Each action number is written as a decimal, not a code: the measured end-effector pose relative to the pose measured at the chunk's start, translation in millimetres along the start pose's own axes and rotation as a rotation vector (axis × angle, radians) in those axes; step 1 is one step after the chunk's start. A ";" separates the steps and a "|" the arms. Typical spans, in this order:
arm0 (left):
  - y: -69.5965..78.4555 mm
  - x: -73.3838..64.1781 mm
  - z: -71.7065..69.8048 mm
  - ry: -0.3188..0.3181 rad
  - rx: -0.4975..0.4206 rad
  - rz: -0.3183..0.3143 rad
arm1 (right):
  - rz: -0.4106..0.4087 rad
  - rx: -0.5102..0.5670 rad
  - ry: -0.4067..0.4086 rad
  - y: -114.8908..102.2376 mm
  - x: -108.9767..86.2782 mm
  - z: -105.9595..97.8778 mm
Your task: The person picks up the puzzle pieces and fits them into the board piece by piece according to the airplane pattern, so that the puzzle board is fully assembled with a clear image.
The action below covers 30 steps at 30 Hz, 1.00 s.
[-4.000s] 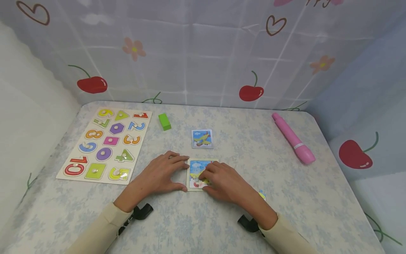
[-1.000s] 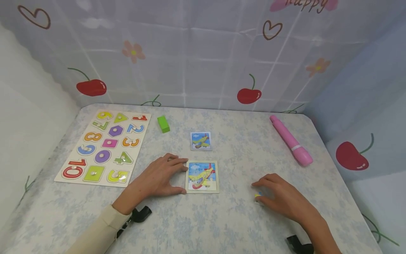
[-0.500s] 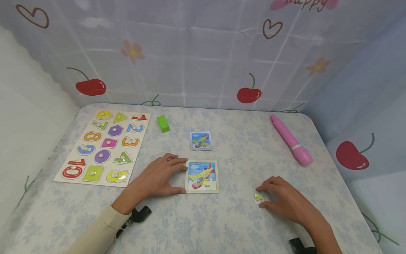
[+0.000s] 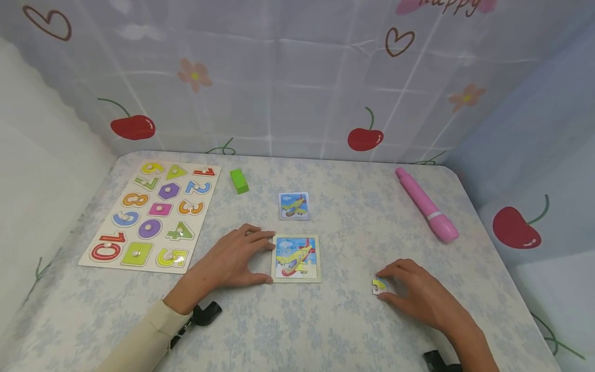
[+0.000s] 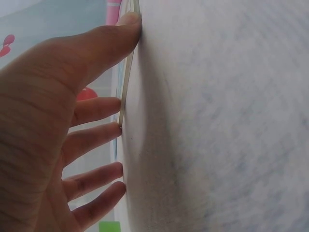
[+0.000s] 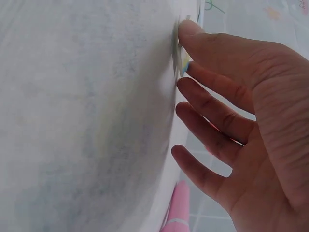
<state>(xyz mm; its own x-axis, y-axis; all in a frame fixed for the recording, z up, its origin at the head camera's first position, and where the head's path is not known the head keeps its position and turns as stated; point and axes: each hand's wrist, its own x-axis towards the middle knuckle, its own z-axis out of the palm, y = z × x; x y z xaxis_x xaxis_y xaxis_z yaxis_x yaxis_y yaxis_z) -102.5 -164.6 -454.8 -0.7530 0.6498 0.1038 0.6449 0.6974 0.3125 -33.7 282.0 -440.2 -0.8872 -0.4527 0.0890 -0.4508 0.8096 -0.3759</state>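
Note:
A small jigsaw puzzle board (image 4: pixel 296 258) with a yellow airplane picture and a pale frame lies flat on the table. My left hand (image 4: pixel 232 258) rests beside it, thumb and fingertips touching its left edge, fingers spread and relaxed; the left wrist view shows the thumb (image 5: pixel 129 20) against the board's thin edge. To the right of the board, my right hand (image 4: pixel 420 294) pinches a loose puzzle piece (image 4: pixel 379 287), yellow and white, between thumb and index finger. In the right wrist view that piece (image 6: pixel 177 55) is edge-on, close to the table surface, and the other fingers extend past it.
Behind the board lies a square airplane picture card (image 4: pixel 294 206). A green block (image 4: pixel 239 181) and a number-and-shape knob puzzle board (image 4: pixel 150 217) are at the left. At the right back lies a pink pen-shaped object (image 4: pixel 425 204). A printed curtain (image 4: pixel 297 77) hangs behind the table.
Over the last seconds my right hand has moved from the board rightward to the loose piece and pinched it. The piece has since shifted slightly. My left hand has stayed at the board's edge.

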 end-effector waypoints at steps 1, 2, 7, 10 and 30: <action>0.1 -0.1 -0.1 0.000 -0.002 0.000 | -0.004 -0.003 0.005 -0.8 0.6 0.1; 0.2 -0.2 -0.1 -0.001 -0.003 0.001 | -0.005 -0.005 0.007 -1.8 1.5 0.0; 0.3 -0.2 0.0 0.000 -0.004 0.005 | -0.023 -0.004 0.015 -7.1 9.8 -1.0; 0.1 0.0 0.3 0.001 -0.002 0.007 | -0.042 -0.012 0.025 -10.4 16.2 -0.9; 0.4 0.2 0.0 -0.004 -0.005 0.001 | -0.115 -0.017 -0.003 -33.5 54.5 0.0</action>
<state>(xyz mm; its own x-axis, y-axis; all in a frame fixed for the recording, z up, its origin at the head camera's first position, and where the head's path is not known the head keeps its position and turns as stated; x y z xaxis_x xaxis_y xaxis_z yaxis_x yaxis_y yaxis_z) -102.4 -164.2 -454.6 -0.7519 0.6517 0.1000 0.6449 0.6953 0.3174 -67.0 230.2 -422.8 -0.8291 -0.5441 0.1283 -0.5514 0.7582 -0.3479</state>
